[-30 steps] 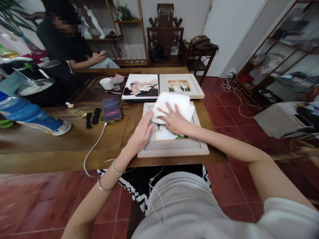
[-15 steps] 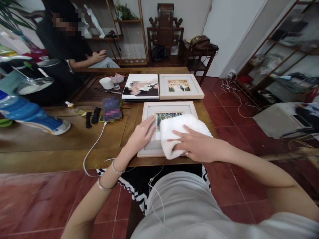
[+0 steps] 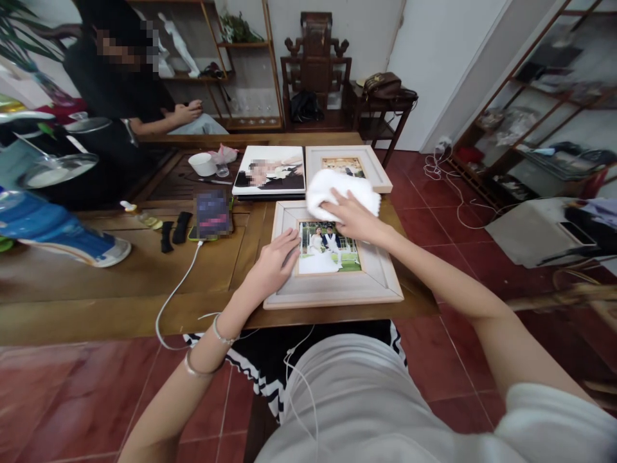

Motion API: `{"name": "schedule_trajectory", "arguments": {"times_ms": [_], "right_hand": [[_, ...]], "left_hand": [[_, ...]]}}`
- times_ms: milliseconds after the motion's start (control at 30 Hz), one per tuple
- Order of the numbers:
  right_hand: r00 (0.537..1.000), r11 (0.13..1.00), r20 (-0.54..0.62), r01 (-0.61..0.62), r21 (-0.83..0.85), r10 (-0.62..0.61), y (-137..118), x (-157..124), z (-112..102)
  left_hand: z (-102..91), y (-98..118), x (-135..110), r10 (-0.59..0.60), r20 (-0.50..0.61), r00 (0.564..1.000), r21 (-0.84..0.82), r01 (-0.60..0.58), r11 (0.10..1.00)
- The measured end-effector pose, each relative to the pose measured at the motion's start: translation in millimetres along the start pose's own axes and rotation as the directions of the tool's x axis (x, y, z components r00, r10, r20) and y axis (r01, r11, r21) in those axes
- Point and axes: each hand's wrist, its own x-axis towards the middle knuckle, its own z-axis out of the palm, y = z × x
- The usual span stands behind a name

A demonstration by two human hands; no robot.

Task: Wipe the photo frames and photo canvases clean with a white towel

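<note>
A pale wooden picture frame [image 3: 376, 283] with a wedding photo lies flat on the wooden table [image 3: 120, 283] in front of me. My left hand [image 3: 274, 260] rests flat on the frame's left side, fingers stretched out. My right hand [image 3: 349, 215] presses a folded white towel [image 3: 337, 190] onto the frame's far edge, fingers spread over the cloth.
A second framed photo [image 3: 371, 164] and a photo album [image 3: 270, 170] lie beyond. A phone on a white cable [image 3: 212, 215], black clips, a small bottle and a white cup [image 3: 202, 164] sit to the left. Another person sits at the far left. Red tiled floor lies right.
My right hand has slid the towel from the frame's near right corner up to its far edge, uncovering the photo. My left hand has stayed on the frame's left side.
</note>
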Motion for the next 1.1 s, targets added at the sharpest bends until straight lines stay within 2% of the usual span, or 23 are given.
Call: {"name": "schedule_trajectory", "arguments": {"times_ms": [100, 167, 233, 333, 433, 533, 633, 733, 800, 933, 1033, 1100], "right_hand": [[0.979, 0.979, 0.029, 0.203, -0.005, -0.202, -25, 26, 7], [0.959, 0.959, 0.035, 0.282, -0.029, -0.281, -39, 37, 12], [0.948, 0.948, 0.053, 0.315, -0.043, -0.313, -45, 40, 14], [0.956, 0.957, 0.103, 0.281, -0.071, -0.273, -41, 33, 8], [0.968, 0.971, 0.170, 0.206, -0.118, -0.184, -29, 13, -6], [0.976, 0.985, 0.217, 0.069, -0.158, -0.033, -12, -13, -25], [0.964, 0.980, 0.238, -0.071, -0.184, 0.115, 5, -38, -40], [0.950, 0.974, 0.266, -0.114, -0.195, 0.165, 8, -60, -48], [0.943, 0.978, 0.292, -0.115, -0.173, 0.162, -3, -74, -51], [0.923, 0.995, 0.372, -0.087, -0.058, 0.102, -41, -108, -59], [0.895, 0.994, 0.444, -0.014, 0.104, -0.034, -61, -132, -70], [0.876, 0.972, 0.458, 0.050, 0.228, -0.153, -63, -141, -79]], "left_hand": [[-0.6, 1, 1, -0.001, -0.004, 1.000, 0.009, 0.001, 1.000], [-1.4, 3, 1, -0.025, 0.000, 1.000, 0.013, 0.025, 1.000], [-2.1, 4, 1, -0.048, 0.006, 0.999, 0.016, 0.048, 0.999], [-2.2, 4, 2, -0.026, 0.019, 0.999, 0.005, 0.026, 1.000], [-0.2, 2, 2, 0.008, 0.013, 1.000, -0.014, -0.008, 1.000], [2.5, -1, 1, -0.010, 0.003, 1.000, -0.015, 0.010, 1.000], [3.8, -1, 0, -0.029, 0.001, 1.000, -0.016, 0.029, 0.999], [3.7, -1, 0, -0.024, -0.021, 1.000, -0.022, 0.023, 0.999], [3.8, 0, 1, -0.012, -0.028, 1.000, -0.027, 0.011, 1.000], [4.9, -1, 1, -0.004, -0.040, 0.999, -0.034, 0.003, 0.999], [5.1, -2, 1, -0.004, -0.048, 0.999, -0.031, 0.002, 1.000], [4.7, -2, 1, -0.004, -0.045, 0.999, -0.027, 0.002, 1.000]]}}
